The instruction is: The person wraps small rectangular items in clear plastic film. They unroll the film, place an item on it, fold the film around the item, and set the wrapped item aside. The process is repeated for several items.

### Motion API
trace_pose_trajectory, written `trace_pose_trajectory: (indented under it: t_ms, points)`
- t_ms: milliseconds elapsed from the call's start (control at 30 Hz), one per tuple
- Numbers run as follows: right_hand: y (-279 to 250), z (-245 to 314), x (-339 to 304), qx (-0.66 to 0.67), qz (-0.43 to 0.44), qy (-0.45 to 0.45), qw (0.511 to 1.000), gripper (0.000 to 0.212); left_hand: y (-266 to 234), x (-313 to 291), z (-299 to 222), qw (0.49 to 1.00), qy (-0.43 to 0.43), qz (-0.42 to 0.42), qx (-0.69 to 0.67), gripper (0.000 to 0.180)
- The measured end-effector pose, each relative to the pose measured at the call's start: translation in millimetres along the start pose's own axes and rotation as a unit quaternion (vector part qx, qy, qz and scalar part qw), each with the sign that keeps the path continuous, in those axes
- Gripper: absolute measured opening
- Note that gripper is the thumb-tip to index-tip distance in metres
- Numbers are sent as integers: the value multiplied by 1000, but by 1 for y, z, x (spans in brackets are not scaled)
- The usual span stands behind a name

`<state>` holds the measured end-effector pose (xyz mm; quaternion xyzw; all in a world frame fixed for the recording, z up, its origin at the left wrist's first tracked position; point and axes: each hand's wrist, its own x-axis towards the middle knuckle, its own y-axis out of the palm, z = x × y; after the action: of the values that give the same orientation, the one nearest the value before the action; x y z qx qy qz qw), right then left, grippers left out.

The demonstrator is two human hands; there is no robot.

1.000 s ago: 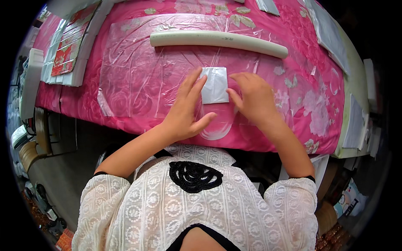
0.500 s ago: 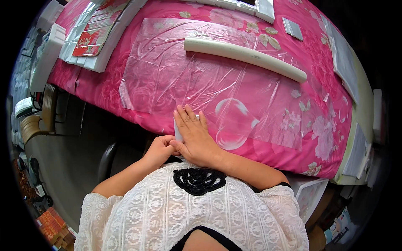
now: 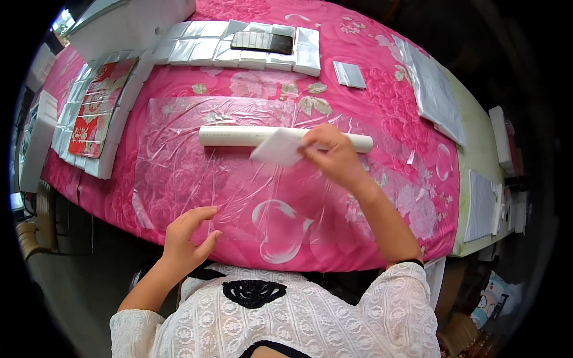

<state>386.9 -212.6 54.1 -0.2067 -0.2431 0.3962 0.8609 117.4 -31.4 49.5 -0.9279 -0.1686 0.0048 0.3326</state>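
My right hand (image 3: 334, 154) is closed on the edge of a small flat white packet (image 3: 279, 148), which looks like a folded sheet of plastic film. It is raised above the table and covers part of a white plastic pipe (image 3: 230, 136). The pipe lies crosswise on a large clear plastic sheet (image 3: 173, 179) spread over the pink flowered cloth. Near the sheet's front edge, my left hand (image 3: 188, 237) is empty, its thumb and fingers apart.
Rows of white folded packets (image 3: 197, 51) line the far side, a phone (image 3: 262, 42) on them. More packets at the left carry a red patterned card (image 3: 102, 110). A small packet stack (image 3: 349, 75) lies far right of the pipe, and a white foam box (image 3: 122, 30) stands far left.
My right hand has moved from the near table edge, up and right over the pipe, carrying the white packet. My left hand has parted from it and opened. The view has shifted.
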Motion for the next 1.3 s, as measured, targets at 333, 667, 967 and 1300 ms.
trace_pose_trajectory:
  t_ms: [333,667,967,1300]
  points:
    - [-127,-189,103,-81,-216,314,921,30,17,15,-4,995,28,88,-43,32]
    - [-54,-77,21,-181,43,-44,982,48,29,35,-3,990,91,104,1,40]
    - [3,6,-130,-124,148,49,980,57,90,61,-17,975,139,131,110,84]
    - [-107,-94,-227,-403,-76,193,891,59,140,75,-50,951,216,154,159,74]
